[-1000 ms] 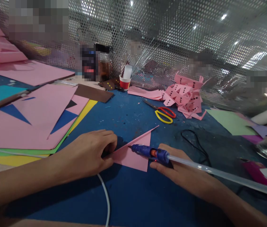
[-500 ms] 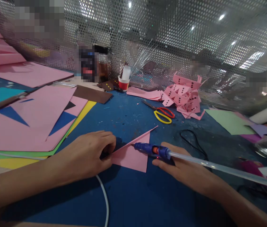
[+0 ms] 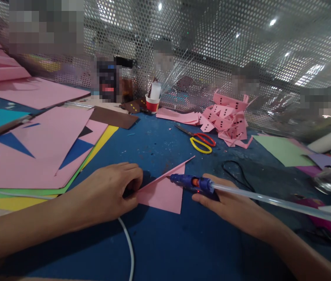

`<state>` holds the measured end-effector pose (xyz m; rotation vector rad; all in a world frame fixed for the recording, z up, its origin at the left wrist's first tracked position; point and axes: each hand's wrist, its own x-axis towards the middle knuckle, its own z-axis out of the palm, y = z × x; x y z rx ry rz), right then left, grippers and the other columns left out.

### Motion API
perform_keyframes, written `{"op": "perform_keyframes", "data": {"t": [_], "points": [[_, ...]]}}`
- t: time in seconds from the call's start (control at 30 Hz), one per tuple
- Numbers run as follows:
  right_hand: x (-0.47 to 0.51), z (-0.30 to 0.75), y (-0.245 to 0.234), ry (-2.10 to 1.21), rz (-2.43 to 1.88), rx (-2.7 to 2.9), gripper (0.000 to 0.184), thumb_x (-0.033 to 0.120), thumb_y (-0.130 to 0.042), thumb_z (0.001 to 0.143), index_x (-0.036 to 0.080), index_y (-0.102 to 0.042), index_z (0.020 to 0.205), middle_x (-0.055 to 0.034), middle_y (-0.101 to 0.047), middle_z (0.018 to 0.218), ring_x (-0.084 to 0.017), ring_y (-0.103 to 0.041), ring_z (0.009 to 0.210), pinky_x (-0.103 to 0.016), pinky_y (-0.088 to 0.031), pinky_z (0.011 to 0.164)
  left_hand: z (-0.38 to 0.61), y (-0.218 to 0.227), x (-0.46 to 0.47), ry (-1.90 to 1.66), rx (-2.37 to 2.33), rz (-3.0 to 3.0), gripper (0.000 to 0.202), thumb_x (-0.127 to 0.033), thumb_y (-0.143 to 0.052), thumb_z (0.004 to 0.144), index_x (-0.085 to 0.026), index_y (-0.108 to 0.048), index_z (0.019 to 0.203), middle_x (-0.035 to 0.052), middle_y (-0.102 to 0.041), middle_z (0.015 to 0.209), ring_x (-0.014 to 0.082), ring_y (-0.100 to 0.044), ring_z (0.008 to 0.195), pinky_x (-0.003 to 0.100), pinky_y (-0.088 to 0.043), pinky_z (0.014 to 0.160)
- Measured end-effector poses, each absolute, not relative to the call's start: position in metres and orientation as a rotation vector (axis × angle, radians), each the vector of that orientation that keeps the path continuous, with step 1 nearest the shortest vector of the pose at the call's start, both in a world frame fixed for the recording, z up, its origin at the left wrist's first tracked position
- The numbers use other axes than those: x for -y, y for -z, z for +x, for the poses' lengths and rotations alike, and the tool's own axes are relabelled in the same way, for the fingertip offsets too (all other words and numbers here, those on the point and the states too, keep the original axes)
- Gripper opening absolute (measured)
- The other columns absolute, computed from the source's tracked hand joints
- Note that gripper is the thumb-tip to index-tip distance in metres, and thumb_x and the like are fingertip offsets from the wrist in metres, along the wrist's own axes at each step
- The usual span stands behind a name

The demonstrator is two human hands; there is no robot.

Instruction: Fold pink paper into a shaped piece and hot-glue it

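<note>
On the blue table [image 3: 165, 242], backed by a perforated metal screen [image 3: 241, 50], coloured sheets [image 3: 36, 156] lie left, the left hand [image 3: 109, 195] pinches the pink paper triangle [image 3: 162, 191] at centre, and the right hand [image 3: 229, 205] grips a blue glue gun [image 3: 191, 182] touching it.

Clear glue stick [image 3: 271, 202] runs off the right edge, white cord [image 3: 129, 249] cut off at the bottom, blurry patches [image 3: 45, 23] behind the mesh [image 3: 212, 58].

blue table [image 3: 159, 242], paper sheets [image 3: 45, 152], scissors [image 3: 200, 141]
</note>
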<state>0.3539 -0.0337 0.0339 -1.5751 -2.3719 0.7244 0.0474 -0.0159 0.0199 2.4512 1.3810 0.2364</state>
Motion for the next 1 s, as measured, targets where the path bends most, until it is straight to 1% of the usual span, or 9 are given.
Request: {"op": "perform_keyframes", "data": {"t": [0.13, 0.27, 0.53, 0.67, 0.83, 1.0], "points": [[0.033, 0.356, -0.036, -0.726, -1.596, 2.378, 0.033, 0.053, -0.054, 0.097, 0.024, -0.054, 0.083, 0.0040, -0.061, 0.086, -0.015, -0.055, 0.076, -0.025, -0.043, 0.068, 0.047, -0.021, 0.017, -0.235, -1.380, 2.442, 0.004, -0.019, -0.055, 0.076, -0.022, -0.053, 0.075, -0.0004, -0.060, 0.079, 0.0166, -0.053, 0.070, 0.029, -0.035, 0.062], [0.032, 0.359, -0.037, -0.698, -1.597, 2.395, 0.030, 0.053, -0.053, 0.098, 0.024, -0.057, 0.087, 0.0036, -0.063, 0.089, -0.016, -0.058, 0.081, -0.026, -0.043, 0.072, 0.047, -0.021, 0.018, -0.228, -1.382, 2.450, 0.003, -0.019, -0.054, 0.076, -0.022, -0.053, 0.076, 0.0001, -0.061, 0.079, 0.0168, -0.053, 0.069, 0.029, -0.034, 0.061], [0.030, 0.364, -0.038, -0.644, -1.600, 2.419, 0.034, 0.057, -0.050, 0.098, 0.026, -0.064, 0.101, 0.0007, -0.068, 0.105, -0.021, -0.061, 0.096, -0.029, -0.045, 0.079, 0.047, -0.018, 0.015, -0.244, -1.387, 2.461, 0.003, -0.019, -0.054, 0.076, -0.022, -0.054, 0.076, 0.0000, -0.060, 0.078, 0.0168, -0.052, 0.068, 0.029, -0.034, 0.061], [0.028, 0.365, -0.038, -0.649, -1.597, 2.425, 0.035, 0.058, -0.048, 0.099, 0.026, -0.064, 0.100, 0.0004, -0.068, 0.104, -0.021, -0.061, 0.098, -0.030, -0.045, 0.083, 0.046, -0.017, 0.015, -0.262, -1.375, 2.470, 0.004, -0.018, -0.054, 0.076, -0.022, -0.054, 0.075, -0.0003, -0.060, 0.077, 0.0160, -0.052, 0.067, 0.029, -0.034, 0.060], [0.027, 0.367, -0.037, -0.620, -1.595, 2.414, 0.035, 0.057, -0.050, 0.098, 0.025, -0.062, 0.095, 0.0009, -0.068, 0.098, -0.020, -0.061, 0.092, -0.031, -0.045, 0.084, 0.045, -0.016, 0.016, -0.287, -1.360, 2.481, 0.004, -0.018, -0.054, 0.075, -0.022, -0.054, 0.074, -0.0003, -0.060, 0.076, 0.0158, -0.051, 0.065, 0.028, -0.033, 0.058], [0.027, 0.366, -0.037, -0.606, -1.599, 2.396, 0.035, 0.058, -0.051, 0.097, 0.025, -0.063, 0.095, -0.0001, -0.068, 0.100, -0.022, -0.062, 0.095, -0.032, -0.046, 0.087, 0.045, -0.015, 0.015, -0.322, -1.340, 2.501, 0.005, -0.018, -0.055, 0.074, -0.022, -0.054, 0.073, -0.0004, -0.059, 0.074, 0.0156, -0.051, 0.064, 0.028, -0.032, 0.057]]}}
